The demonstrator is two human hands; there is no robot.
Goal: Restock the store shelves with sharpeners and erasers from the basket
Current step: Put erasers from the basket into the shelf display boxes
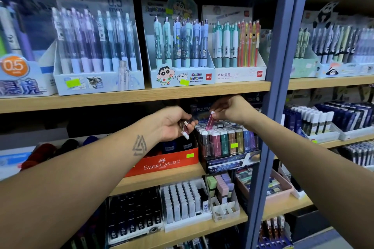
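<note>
here, both hands reach in at the middle shelf. the right hand pinches a pink slim eraser by its white top end, fingers closed on it, the eraser tilted with its lower end just above the rows in the display box — touching them or not, i cannot tell. that box holds upright slim erasers in dark, pink, green, tan, yellow-green and blue sleeves, with a small green tag on its clear front.

the left hand is curled round a small bunch of erasers, white ends showing below the fingers, held just left of the display box and above a red box marked faber-castell. a triangle tattoo shows on the left forearm.

above, the upper shelf carries pen boxes — cartoon prints, pale blue and purple barrels. below, a lower shelf holds grey and black packs in rows. a blue upright divides this bay from the next one.
</note>
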